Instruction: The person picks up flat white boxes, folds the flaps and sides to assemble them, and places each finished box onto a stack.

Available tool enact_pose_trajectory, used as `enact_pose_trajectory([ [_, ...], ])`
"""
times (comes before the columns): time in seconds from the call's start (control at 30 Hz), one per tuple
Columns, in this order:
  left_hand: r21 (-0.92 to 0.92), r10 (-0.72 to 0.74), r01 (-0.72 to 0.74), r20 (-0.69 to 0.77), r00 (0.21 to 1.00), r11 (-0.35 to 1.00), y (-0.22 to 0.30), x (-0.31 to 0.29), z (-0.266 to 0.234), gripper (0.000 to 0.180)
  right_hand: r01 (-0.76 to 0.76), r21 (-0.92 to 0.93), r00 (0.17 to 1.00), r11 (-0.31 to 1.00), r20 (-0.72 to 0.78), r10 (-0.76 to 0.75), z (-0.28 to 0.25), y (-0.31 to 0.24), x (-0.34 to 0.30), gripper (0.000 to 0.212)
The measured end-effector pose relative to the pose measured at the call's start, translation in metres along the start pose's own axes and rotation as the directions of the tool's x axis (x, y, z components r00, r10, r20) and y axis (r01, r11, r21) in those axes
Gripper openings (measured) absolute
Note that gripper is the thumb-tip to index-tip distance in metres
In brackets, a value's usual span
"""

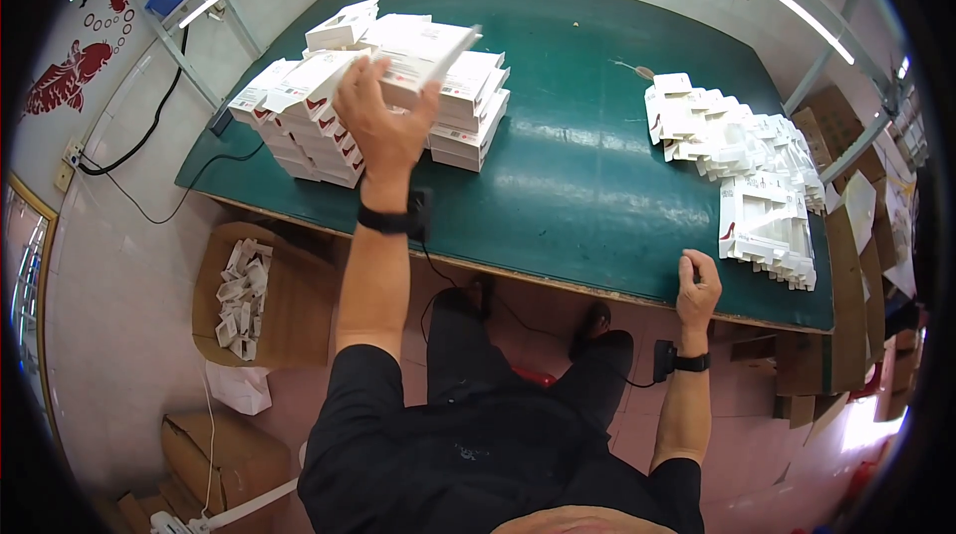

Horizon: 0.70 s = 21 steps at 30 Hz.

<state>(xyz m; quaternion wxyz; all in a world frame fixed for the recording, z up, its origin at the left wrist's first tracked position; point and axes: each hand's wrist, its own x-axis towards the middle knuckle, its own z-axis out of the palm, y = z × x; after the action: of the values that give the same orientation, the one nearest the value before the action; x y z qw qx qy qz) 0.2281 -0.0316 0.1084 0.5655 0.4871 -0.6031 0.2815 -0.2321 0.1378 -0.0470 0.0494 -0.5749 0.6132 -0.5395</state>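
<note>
My left hand [388, 126] reaches over the stacks at the left of the table. Its thumb and fingers are spread around the near end of a white box [423, 51], slightly blurred, at the top of a pile. Stacked white boxes [324, 121] with small red marks stand left of this hand, and another stack [473, 121] rises to its right. My right hand [699, 287] is at the table's front edge with its fingers curled in and nothing visible in them. Overlapping flat white cartons with window cutouts [762, 220] lie just beyond it.
The green table [568, 205] spans the view. A cardboard box [289, 305] of small white pieces stands on the floor at left. Cables [179, 210] hang off the table's left side. A small tag on a string [642, 72] lies near the far cartons. Cardboard [836, 345] is piled at right.
</note>
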Motion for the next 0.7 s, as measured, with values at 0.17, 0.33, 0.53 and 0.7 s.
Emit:
enact_pose_trajectory([
  [0.17,-0.27,0.068,-0.035,0.114,0.991,0.962,0.114,-0.065,-0.021,0.066,-0.244,0.506,0.949,0.827,0.299,0.097,0.055,-0.081,-0.005,0.034],
  [0.33,-0.396,0.08,0.042,0.286,0.955,0.917,0.169,-0.139,-0.027,0.069,-0.573,0.729,0.819,0.376,0.525,0.231,0.101,-0.134,-0.005,0.056],
  [0.53,-0.636,0.052,0.348,0.521,0.852,0.688,0.173,-0.159,-0.031,0.073,-0.545,0.699,0.838,0.463,0.454,0.302,0.093,-0.107,0.001,0.053],
  [0.7,-0.313,-0.072,0.914,0.95,0.305,-0.258,0.145,-0.169,0.007,0.053,-0.577,0.608,0.796,0.545,0.569,0.208,0.089,-0.102,0.011,0.056],
])
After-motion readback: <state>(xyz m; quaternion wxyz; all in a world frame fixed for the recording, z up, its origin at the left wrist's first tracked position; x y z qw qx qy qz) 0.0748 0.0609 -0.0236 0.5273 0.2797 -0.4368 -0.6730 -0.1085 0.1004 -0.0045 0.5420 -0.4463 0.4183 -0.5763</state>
